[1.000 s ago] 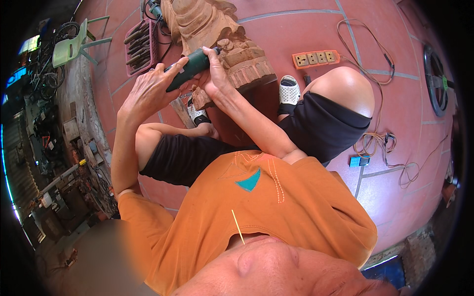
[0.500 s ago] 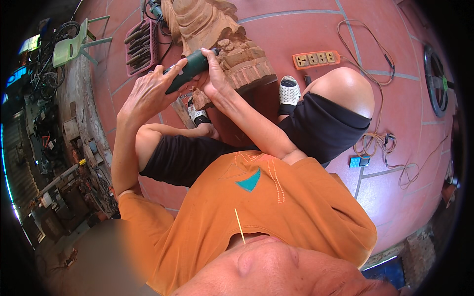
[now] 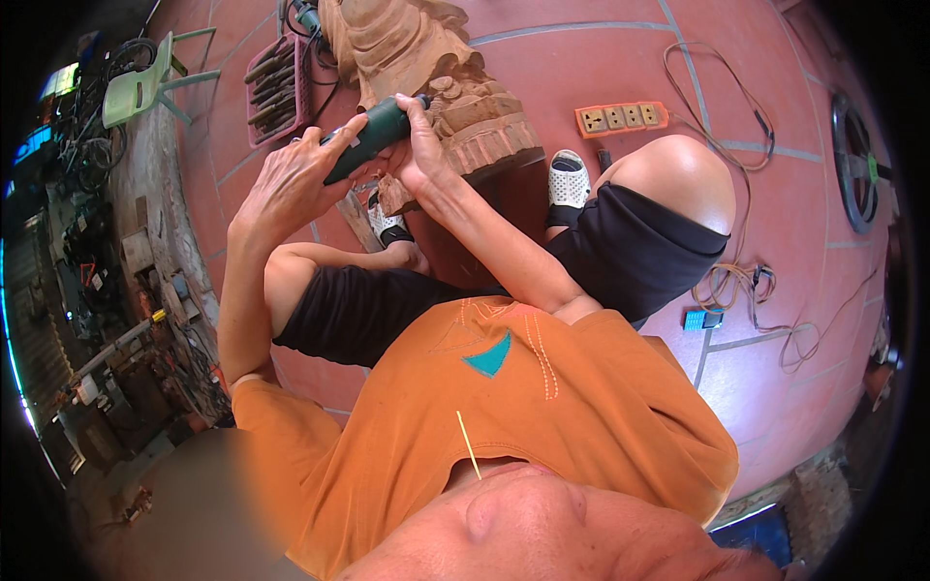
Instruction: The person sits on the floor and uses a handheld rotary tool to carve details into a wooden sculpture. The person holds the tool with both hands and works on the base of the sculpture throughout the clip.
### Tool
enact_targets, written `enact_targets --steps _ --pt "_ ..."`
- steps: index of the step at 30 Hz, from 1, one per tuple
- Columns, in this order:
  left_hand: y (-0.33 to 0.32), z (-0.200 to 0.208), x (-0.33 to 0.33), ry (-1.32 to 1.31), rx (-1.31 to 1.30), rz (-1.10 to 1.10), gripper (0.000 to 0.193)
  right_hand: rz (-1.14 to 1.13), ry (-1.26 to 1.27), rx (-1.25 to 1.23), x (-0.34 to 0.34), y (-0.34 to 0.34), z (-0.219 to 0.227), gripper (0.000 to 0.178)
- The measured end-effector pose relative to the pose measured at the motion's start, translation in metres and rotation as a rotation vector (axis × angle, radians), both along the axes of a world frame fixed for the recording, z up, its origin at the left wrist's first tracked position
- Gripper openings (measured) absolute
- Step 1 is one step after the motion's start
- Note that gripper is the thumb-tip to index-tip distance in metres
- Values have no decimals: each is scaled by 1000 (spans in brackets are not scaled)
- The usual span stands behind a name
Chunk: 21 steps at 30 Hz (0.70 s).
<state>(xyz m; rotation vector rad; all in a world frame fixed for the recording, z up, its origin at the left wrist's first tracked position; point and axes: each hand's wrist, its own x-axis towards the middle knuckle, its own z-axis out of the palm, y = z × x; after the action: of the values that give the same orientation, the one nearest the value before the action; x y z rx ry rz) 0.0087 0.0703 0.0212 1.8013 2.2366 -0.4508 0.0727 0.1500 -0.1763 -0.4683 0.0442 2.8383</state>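
A dark green cylindrical power tool (image 3: pixel 376 138) with a black end lies slanted between both my hands, in front of the carving. My left hand (image 3: pixel 295 184) is wrapped round its lower left part, fingers along the top. My right hand (image 3: pixel 418 150) closes on its upper right part, the thumb up near the black end. Right behind it stands a brown carved wooden statue (image 3: pixel 397 48) with draped folds and a ridged base. The tool's working tip cannot be made out. Under my right wrist a rough brown wooden piece (image 3: pixel 395 197) juts out.
A pink basket (image 3: pixel 302 97) full of chisel-like tools stands left of the statue, with a green plastic chair (image 3: pixel 136 100) farther left. To the right, an orange power strip (image 3: pixel 621 118) and its cable lie on red tiles, along with a small blue device (image 3: pixel 702 320). A black wheel-like ring (image 3: pixel 852 160) is at far right.
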Motion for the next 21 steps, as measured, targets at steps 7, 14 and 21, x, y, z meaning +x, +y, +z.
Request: enact_targets --steps 7,14,21 --pt "-1 -3 -2 2 -7 8 73 -4 -7 13 0 0 -1 41" --pt "-3 0 -2 -6 -18 14 74 -21 -47 13 1 -2 6 40" --pt "-3 0 -4 -22 -16 4 75 -34 -73 9 3 -3 9 40"
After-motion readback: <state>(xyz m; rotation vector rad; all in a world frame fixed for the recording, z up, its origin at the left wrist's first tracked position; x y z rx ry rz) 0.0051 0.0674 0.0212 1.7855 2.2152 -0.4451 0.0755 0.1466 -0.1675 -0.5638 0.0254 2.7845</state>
